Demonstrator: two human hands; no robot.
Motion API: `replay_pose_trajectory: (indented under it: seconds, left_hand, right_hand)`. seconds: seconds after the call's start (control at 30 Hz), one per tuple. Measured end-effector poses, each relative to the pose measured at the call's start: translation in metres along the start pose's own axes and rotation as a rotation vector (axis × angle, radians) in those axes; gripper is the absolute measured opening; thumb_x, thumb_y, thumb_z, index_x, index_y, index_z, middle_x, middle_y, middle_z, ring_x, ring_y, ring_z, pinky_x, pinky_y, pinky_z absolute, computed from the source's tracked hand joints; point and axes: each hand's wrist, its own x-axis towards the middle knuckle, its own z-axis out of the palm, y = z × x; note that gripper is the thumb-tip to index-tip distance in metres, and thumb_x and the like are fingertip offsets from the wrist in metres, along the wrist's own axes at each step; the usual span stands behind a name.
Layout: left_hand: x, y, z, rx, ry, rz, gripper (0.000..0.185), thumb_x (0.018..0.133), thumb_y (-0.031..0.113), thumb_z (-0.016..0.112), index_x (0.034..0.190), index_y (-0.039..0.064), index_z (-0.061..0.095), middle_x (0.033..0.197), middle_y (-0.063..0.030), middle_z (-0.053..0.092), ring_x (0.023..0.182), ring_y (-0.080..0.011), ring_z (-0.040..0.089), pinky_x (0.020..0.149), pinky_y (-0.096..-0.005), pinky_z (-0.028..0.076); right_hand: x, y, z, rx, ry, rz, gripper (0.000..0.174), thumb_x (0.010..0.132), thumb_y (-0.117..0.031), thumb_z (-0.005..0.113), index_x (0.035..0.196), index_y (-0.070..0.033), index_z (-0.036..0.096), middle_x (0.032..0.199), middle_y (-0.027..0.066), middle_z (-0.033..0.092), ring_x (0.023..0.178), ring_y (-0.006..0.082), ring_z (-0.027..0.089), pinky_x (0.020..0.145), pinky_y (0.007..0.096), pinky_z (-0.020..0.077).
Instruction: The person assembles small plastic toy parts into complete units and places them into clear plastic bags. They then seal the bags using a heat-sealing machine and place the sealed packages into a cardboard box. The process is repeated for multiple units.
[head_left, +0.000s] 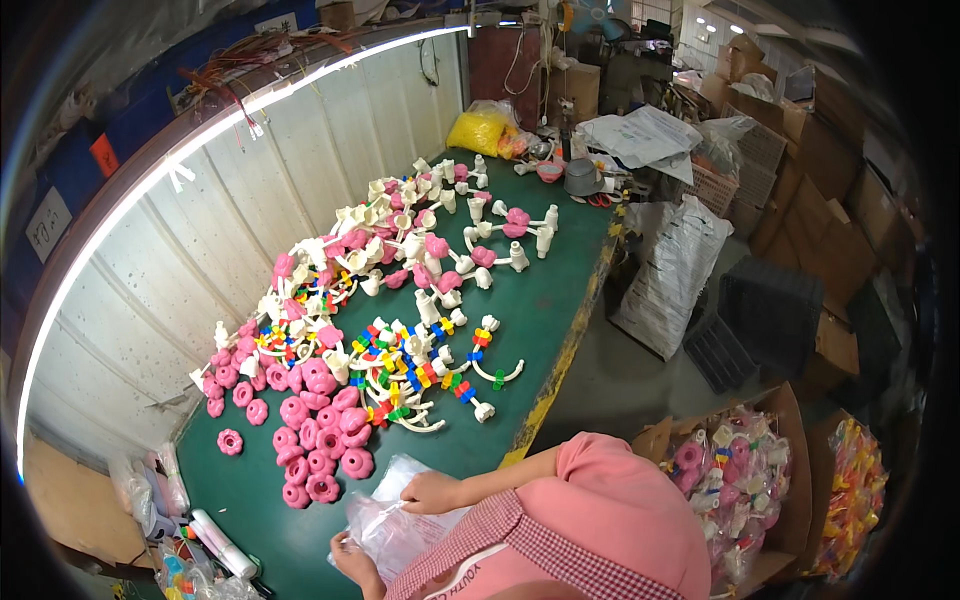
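Close to my body, a clear plastic bag (375, 521) with faint printing lies over the table's near edge. My right hand (435, 493) grips its upper edge, where the film is gathered. My left hand (352, 556) pinches the bag's other side, lower and to the left. More clear film, perhaps a second bag, is spread under my right hand. Just beyond sits a heap of pink flower-shaped plastic pieces (322, 442). To its right, curved white plastic pieces with coloured clips (405, 367) lie tangled together. Further back are white plastic tubes joined to pink parts (405, 232).
The green table (525, 315) has a yellow-black taped right edge. On the floor stand a white woven sack (675, 277), a dark crate (769, 307) and a carton (795, 480) of bagged parts. White rolls (223, 544) lie at the left. A corrugated panel (225, 247) borders the table.
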Motion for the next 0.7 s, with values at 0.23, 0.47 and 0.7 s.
replay_pose_trajectory:
  seconds: [0.23, 0.47, 0.7]
  left_hand:
    - [0.007, 0.052, 0.013, -0.193, 0.023, 0.38, 0.03, 0.077, 0.002, 0.055, 0.106, 0.001, 0.057, 0.082, -0.0108, 0.06, 0.078, -0.0217, 0.057, 0.074, -0.032, 0.046]
    - [-0.004, 0.179, -0.077, 0.342, 0.534, 0.752, 0.033, 0.085, -0.006, 0.046, 0.116, 0.001, 0.057, 0.089, -0.0141, 0.067, 0.074, -0.0268, 0.064, 0.071, -0.0328, 0.051]
    - [-0.015, 0.124, 0.008, 0.56, -0.175, 0.386, 0.025, 0.083, 0.006, 0.059, 0.107, 0.004, 0.064, 0.092, -0.017, 0.067, 0.081, -0.032, 0.064, 0.072, -0.0375, 0.05]
  right_hand:
    - [-0.008, -0.044, 0.001, 0.026, -0.235, -0.352, 0.024, 0.08, -0.022, 0.058, 0.065, -0.004, 0.056, 0.064, 0.0158, 0.057, 0.065, 0.0347, 0.058, 0.059, 0.0444, 0.0456]
    - [-0.028, -0.032, -0.04, 0.287, -0.096, -0.01, 0.023, 0.086, -0.026, 0.057, 0.077, -0.005, 0.062, 0.067, 0.0146, 0.061, 0.063, 0.0306, 0.06, 0.06, 0.0423, 0.0455]
    - [-0.043, 0.039, -0.075, 0.085, -0.036, 0.132, 0.028, 0.084, -0.031, 0.062, 0.098, -0.007, 0.067, 0.087, 0.0135, 0.068, 0.077, 0.0275, 0.066, 0.07, 0.0362, 0.0516]
